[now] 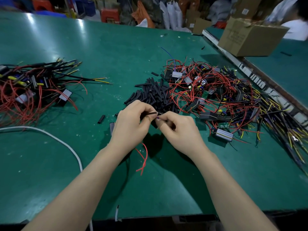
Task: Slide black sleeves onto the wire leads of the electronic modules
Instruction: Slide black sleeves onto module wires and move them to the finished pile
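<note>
Green matting covers the bench [116, 52], with cartons and bags stacked at twelve o'clock. At nine o'clock lies the done pile [31, 85], modules whose leads already wear black tubing; at two o'clock the larger undone heap [221, 95] of modules with bare red and yellow wires suggests most of the job remains. Loose sleeves [155, 94] sit heaped at the centre, just beyond the hands. Both forearms reach in from six o'clock and meet at the middle. The left hand [131, 124] pinches a thin dark lead [150, 113], fingers curled; the right hand [180, 129] pinches at its tip, apparently a sleeve, though that is too hidden to confirm. Red wires [143, 157] trail below the wrists.
</note>
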